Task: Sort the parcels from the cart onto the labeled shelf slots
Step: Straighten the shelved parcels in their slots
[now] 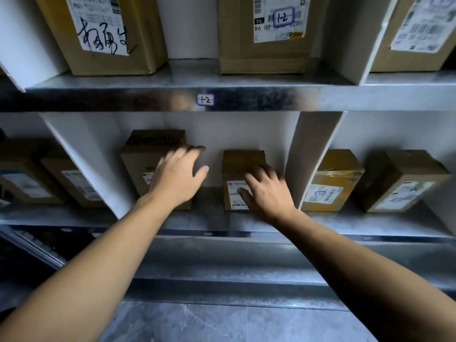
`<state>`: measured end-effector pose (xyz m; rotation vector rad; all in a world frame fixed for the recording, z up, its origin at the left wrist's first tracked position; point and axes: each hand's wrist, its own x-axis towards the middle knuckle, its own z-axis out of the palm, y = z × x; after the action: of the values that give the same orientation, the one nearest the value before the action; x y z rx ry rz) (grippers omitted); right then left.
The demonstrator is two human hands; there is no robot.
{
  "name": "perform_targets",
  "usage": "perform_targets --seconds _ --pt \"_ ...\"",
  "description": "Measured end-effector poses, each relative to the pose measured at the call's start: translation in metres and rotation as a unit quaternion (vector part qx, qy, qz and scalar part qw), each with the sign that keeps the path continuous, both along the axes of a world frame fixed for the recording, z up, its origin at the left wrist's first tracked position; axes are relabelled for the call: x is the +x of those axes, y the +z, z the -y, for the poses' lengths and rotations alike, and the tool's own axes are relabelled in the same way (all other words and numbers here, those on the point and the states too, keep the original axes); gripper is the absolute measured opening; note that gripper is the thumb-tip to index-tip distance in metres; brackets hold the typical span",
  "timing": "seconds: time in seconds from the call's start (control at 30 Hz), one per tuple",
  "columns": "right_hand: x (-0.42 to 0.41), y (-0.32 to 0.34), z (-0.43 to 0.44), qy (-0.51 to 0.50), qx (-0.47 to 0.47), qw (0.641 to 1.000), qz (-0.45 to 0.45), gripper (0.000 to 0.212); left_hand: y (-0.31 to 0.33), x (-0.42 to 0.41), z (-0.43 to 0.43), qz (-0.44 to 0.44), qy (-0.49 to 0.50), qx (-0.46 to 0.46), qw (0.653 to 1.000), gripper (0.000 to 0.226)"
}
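Observation:
Two brown cardboard parcels stand in the middle slot of the lower shelf [214, 218]. My left hand [176, 176] lies with spread fingers on the front of the taller left parcel [143, 156]. My right hand [266, 191] rests with relaxed fingers on the smaller right parcel [243, 161], covering part of its white shipping label. A small slot label [205, 99] reading "1-2" sits on the metal shelf edge above. A parcel [264, 33] on the upper shelf carries a matching "1-2" sticker.
White dividers [313, 149] separate the slots. More parcels sit in the right slot [333, 181] and the left slot [29, 178]. Another large box with handwriting [103, 33] stands on the upper shelf. Grey floor tiles [222, 322] lie below.

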<state>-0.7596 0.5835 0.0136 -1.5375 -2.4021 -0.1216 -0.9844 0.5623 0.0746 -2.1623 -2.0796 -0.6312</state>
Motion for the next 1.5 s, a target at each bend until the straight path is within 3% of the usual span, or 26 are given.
perform_targets --seconds 0.2,0.37,0.73,1.13,1.27,1.5 --pt "0.024 0.003 0.035 0.007 0.012 1.000 -0.007 0.046 -0.007 0.024 0.018 -0.008 -0.042 -0.017 0.999 0.048" --pt "0.049 0.007 0.062 -0.037 0.011 0.999 -0.026 0.048 -0.005 0.054 0.036 0.006 -0.095 0.003 0.995 0.046" --pt "0.118 -0.020 0.152 -0.153 -0.043 0.987 -0.033 0.046 -0.025 0.129 0.088 0.046 -0.185 -0.064 0.980 0.049" --pt "0.210 -0.004 0.111 -0.224 -0.012 0.971 -0.084 0.048 -0.015 0.241 0.055 0.052 -0.268 -0.031 0.961 0.050" --pt "0.252 0.007 0.069 -0.199 0.009 0.978 -0.068 0.047 -0.014 0.281 0.020 0.043 -0.256 -0.021 0.966 0.050" --pt "0.319 0.011 0.003 -0.196 0.005 0.980 -0.029 0.044 -0.023 0.325 -0.028 0.037 -0.121 -0.086 0.988 0.053"
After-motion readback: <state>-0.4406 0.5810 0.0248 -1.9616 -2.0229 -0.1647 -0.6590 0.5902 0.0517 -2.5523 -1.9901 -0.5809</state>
